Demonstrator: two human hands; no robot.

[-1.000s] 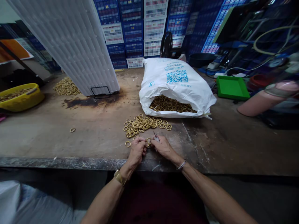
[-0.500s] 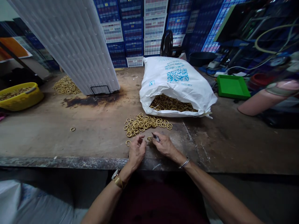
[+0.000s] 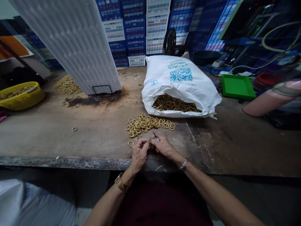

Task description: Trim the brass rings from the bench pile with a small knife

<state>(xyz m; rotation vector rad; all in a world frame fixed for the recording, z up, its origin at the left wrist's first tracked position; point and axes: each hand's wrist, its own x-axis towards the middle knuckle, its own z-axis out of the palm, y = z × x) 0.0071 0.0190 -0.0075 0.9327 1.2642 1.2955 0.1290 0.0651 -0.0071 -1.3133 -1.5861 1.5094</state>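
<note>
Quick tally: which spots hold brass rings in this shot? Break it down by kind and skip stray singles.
White sack: 1
Yellow tub: 1
Loose ring piles on the bench: 2
Total: 4

**Hands together, fingers pinched**

Both my forearms reach forward from the bottom of the view and converge. My left hand (image 3: 139, 153) lies back up, fingers curled in, tips pinched tight. My right hand (image 3: 164, 146) sits just beyond it, angled inward, thumb and forefinger pinched. The fingertips of the two hands touch. Both wrists are low and slightly bent.
</note>
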